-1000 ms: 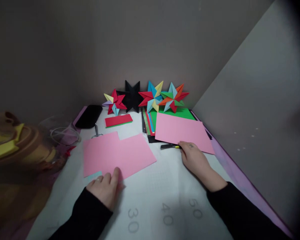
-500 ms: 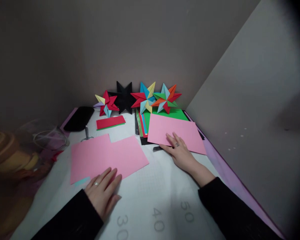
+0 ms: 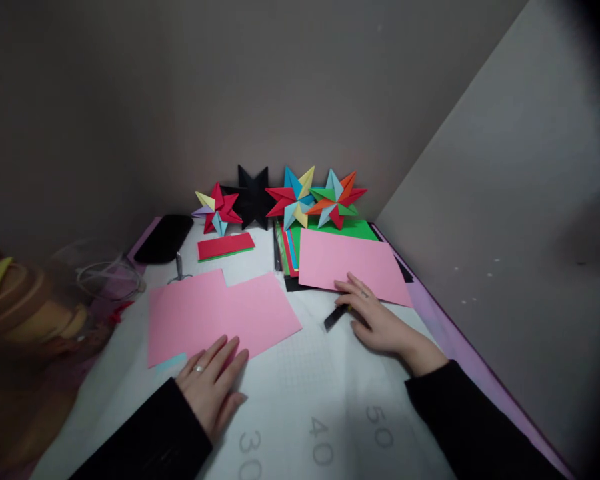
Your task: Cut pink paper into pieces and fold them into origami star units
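Left hand (image 3: 213, 380) open, palm down, your fingers on the lower edge of the left pink paper (image 3: 190, 313). Right pink sheet (image 3: 350, 260) lies on the paper stack (image 3: 357, 230), under your right hand's (image 3: 375, 320) fingertips. That hand is half-curled over the black tool (image 3: 334, 319) — can't tell if you're gripping it. Four folded stars (image 3: 253, 197) stand behind; red strip (image 3: 225, 246) in front of them — smaller.
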Demonstrator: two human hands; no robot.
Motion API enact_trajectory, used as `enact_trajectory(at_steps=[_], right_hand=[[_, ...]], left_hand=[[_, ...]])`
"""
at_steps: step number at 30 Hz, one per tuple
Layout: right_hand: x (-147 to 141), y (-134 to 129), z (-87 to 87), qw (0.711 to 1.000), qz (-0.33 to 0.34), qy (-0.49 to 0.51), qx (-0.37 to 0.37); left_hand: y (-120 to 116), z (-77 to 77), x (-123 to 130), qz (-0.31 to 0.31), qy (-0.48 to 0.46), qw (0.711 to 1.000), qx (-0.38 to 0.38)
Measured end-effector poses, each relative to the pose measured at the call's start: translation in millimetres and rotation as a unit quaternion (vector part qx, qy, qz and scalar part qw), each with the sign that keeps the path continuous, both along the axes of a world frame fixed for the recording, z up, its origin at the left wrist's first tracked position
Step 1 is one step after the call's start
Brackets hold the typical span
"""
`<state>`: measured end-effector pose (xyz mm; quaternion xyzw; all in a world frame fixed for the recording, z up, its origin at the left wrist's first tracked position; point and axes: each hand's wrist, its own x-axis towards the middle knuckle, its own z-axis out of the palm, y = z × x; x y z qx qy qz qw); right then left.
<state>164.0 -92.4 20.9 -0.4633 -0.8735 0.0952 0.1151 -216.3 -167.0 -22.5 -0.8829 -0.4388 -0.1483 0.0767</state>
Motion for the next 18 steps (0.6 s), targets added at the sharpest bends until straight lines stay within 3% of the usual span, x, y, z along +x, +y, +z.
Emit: enact_trajectory(at_steps=[6, 12, 15, 18], right_hand=[[13.3, 6.6, -5.9, 0.988, -0.079, -0.115, 0.072], [11.1, 16.6, -14.3, 0.971, -0.148, -0.143, 0.117], [3.9, 10.6, -8.1, 0.987, -0.097, -0.087, 0.09], [-8.8, -8.3, 7.8, 0.996, -0.02, 0.065, 0.048]], left_hand=[[-0.7, -0.2, 0.3, -0.002, -0.003, 1.0, -0.001], [-1.5, 2.1, 1.7, 0.004, 0.002, 1.0, 0.008], [-2.9, 4.4, 3.4, 0.011, 0.014, 1.0, 0.005], [-3.1, 4.8, 4.1, 0.025, 0.03, 0.999, -0.004]])
